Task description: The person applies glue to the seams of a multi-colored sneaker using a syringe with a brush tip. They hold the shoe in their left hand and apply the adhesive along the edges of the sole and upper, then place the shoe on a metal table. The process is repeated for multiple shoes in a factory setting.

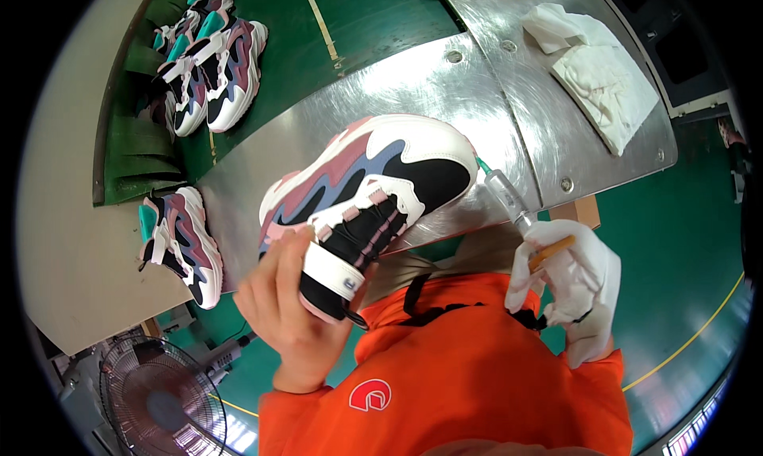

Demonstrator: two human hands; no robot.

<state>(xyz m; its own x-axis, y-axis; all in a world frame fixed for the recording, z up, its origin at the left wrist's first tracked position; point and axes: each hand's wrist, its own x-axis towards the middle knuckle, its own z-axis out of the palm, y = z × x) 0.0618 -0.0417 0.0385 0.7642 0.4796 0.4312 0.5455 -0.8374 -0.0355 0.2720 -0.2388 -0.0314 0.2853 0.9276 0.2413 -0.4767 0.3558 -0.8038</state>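
Observation:
My bare left hand is closed round the ankle end of a chunky sneaker in white, black, pink and blue. The shoe is tilted over the metal table, its toe to the right and its side facing up. My right hand, in a white glove, grips a clear syringe with a green tip. That tip is at the edge of the sole by the toe; whether it touches cannot be made out. A short brown stick also shows between the gloved fingers.
A matching sneaker stands on the table's left side. Several more sneakers sit on the green conveyor belt. Folded white cloth lies on the metal tabletop at the right. A fan is at lower left.

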